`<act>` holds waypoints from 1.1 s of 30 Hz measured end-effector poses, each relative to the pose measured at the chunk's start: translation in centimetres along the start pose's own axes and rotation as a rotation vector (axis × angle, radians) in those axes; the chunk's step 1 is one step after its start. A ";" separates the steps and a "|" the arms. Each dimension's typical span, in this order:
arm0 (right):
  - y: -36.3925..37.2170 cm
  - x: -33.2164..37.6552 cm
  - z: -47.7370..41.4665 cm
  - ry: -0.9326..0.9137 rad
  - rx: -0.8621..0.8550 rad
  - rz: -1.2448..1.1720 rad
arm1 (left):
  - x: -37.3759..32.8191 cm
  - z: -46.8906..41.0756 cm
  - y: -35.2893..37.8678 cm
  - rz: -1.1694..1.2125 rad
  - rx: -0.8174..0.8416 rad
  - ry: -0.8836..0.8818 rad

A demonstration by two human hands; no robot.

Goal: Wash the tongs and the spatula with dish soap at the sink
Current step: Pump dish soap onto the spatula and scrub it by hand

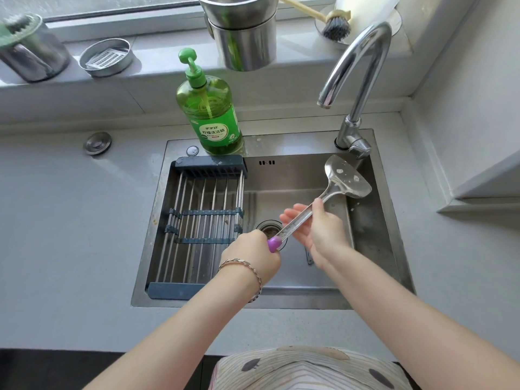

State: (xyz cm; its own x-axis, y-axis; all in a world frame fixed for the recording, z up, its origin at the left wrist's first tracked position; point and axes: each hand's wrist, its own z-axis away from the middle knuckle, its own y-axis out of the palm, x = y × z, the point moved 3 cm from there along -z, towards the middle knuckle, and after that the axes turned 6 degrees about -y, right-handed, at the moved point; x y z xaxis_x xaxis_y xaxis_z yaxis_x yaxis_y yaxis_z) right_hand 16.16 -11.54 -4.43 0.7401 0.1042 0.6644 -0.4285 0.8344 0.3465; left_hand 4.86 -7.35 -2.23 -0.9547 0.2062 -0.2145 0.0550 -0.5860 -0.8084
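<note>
Your left hand grips the spatula by its purple end | right hand wraps its shaft | spatula over the sink, blade toward the back right corner | soap on the sink's back rim

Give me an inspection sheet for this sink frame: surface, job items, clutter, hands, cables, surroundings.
Surface: steel sink, grey counter around it; no water running from the tap.
Job's things: spatula held over the basin, blade spotted with suds or residue; soap bottle upright on the back rim; tongs not seen.
Clutter: drying rack across the sink's left half.
Grippers: left hand grips the purple handle end; right hand wraps the shaft.
Cables: nothing seen.
Surroundings: sill with metal cups, a round tin, a brush.
</note>
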 end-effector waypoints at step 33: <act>0.6 0.1 0.8 -1.141 0.223 1.944 | 3.6 -5.2 -5.6 2.279 -0.331 -0.453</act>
State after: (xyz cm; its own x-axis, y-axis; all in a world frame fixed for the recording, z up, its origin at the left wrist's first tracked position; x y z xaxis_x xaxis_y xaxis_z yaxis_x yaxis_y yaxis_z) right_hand 15.55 -11.42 -3.67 -0.9821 0.1330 0.1334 -0.1237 0.0788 -0.9892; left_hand 2.61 0.74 -1.39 0.7049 -0.4964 -0.5067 0.7051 0.5683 0.4241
